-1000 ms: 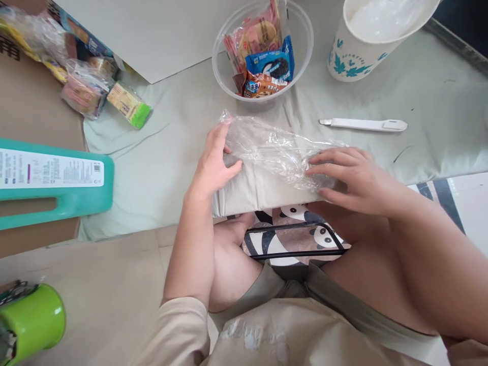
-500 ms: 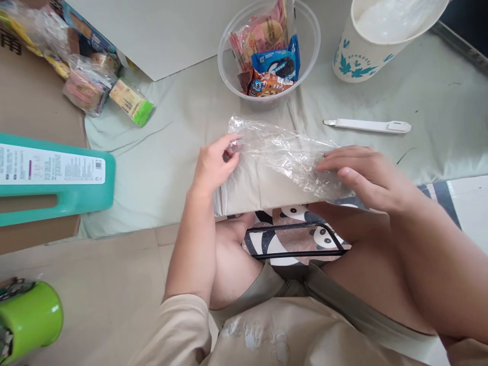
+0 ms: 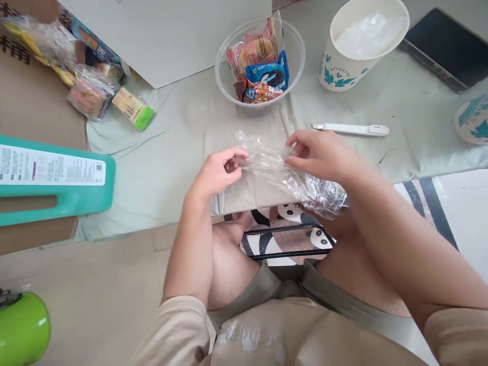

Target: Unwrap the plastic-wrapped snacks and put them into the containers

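A crumpled clear plastic bag stretches between my hands above the front edge of the cloth-covered table. My left hand is closed on the bag's left end, its fingers curled toward the thumb. Near the bag's upper middle, my right hand has its thumb and fingers bent together on the thin film. The bag's bunched right part hangs below that hand, over the table edge. Just behind my right hand lies a white utility knife, with a short blade tip showing at its left.
A clear round tub holds wrapped snacks. A patterned paper cup with plastic inside and a dark phone-like device stand right. Packaged snacks, a teal bottle and a green bin are left.
My right hand has moved left along the bag, closer to my left hand, and its fingers have curled in. The bag's right end now droops lower. The view has shifted right.
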The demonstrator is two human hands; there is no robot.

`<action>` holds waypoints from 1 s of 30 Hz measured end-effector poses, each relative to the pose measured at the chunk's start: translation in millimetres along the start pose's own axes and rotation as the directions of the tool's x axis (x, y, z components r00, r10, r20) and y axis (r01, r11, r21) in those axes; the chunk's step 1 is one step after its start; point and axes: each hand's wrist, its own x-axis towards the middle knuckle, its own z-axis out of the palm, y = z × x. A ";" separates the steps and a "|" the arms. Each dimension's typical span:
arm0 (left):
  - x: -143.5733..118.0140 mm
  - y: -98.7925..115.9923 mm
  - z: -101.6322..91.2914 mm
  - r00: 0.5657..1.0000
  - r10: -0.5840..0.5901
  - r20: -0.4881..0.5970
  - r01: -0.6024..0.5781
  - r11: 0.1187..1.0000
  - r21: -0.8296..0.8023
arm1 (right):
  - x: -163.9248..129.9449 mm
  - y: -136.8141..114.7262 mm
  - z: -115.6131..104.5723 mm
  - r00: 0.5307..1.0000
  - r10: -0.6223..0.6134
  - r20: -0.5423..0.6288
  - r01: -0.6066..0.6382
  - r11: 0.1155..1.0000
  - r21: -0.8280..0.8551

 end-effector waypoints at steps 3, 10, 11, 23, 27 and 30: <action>3.5 -7.9 -2.9 0.978 0.055 -0.201 -0.053 0.998 0.014 | -2.3 -6.3 3.2 0.998 0.056 0.029 -0.059 0.991 0.120; 7.0 -2.0 17.9 0.907 -0.315 -0.281 0.127 0.839 -0.529 | -19.7 -0.3 16.8 0.967 0.222 -0.129 -0.108 0.807 0.580; 6.3 4.7 26.2 0.930 -0.340 -0.139 0.177 0.746 -0.642 | -20.3 -0.1 20.9 0.962 0.238 -0.137 -0.095 0.758 0.645; 8.3 47.7 68.3 0.966 -0.255 0.047 0.185 0.547 -0.817 | -29.9 -10.1 31.5 0.931 0.355 -0.089 -0.162 0.617 0.770; 11.2 44.6 78.0 0.972 -0.235 0.016 0.157 0.594 -0.789 | -32.2 -8.3 35.3 0.951 0.233 -0.203 -0.059 0.782 0.620; 15.4 46.6 81.6 0.953 -0.295 -0.066 0.146 0.641 -0.754 | -34.9 -7.3 39.3 0.960 0.165 -0.227 -0.016 0.840 0.542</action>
